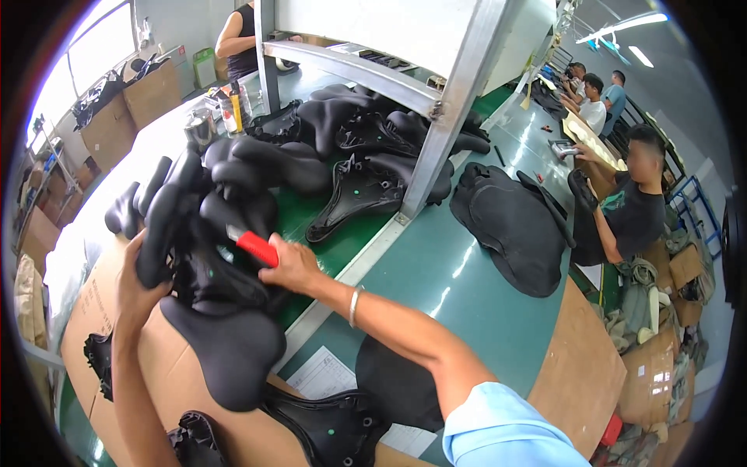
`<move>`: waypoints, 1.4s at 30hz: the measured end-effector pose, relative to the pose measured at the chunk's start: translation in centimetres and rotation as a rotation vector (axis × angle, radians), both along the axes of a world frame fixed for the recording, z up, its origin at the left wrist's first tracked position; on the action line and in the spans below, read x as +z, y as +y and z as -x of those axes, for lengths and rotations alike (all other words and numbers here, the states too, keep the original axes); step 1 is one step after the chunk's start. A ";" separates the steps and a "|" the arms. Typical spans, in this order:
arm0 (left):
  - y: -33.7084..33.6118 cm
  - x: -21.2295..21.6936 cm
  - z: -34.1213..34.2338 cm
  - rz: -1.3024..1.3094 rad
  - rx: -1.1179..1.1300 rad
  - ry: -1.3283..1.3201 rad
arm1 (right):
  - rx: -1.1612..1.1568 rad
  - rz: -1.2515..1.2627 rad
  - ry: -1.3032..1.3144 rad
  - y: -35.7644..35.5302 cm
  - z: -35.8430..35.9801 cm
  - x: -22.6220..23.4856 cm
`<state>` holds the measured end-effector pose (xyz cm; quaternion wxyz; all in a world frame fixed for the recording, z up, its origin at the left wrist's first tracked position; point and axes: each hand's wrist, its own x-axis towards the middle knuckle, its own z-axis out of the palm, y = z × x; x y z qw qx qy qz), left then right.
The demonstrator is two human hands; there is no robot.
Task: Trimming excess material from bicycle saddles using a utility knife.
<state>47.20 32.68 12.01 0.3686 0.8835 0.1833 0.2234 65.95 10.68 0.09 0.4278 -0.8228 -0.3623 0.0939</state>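
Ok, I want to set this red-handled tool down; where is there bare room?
Bare green tabletop lies between the metal rail and the stacked black covers, though the right forearm crosses its near part. Cardboard shows bare between the left forearm and the smooth black saddle. Crowded: the saddle heap left of the rail.

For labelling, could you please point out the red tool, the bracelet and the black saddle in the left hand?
Red tool (257, 248), head view, on its handle
Bracelet (354, 307), head view, on its band
Black saddle (161, 236), head view, on its smooth side
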 end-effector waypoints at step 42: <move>15.5 -15.8 -18.4 1.128 0.726 -0.550 | -0.431 0.414 -0.310 8.1 -30.2 -3.7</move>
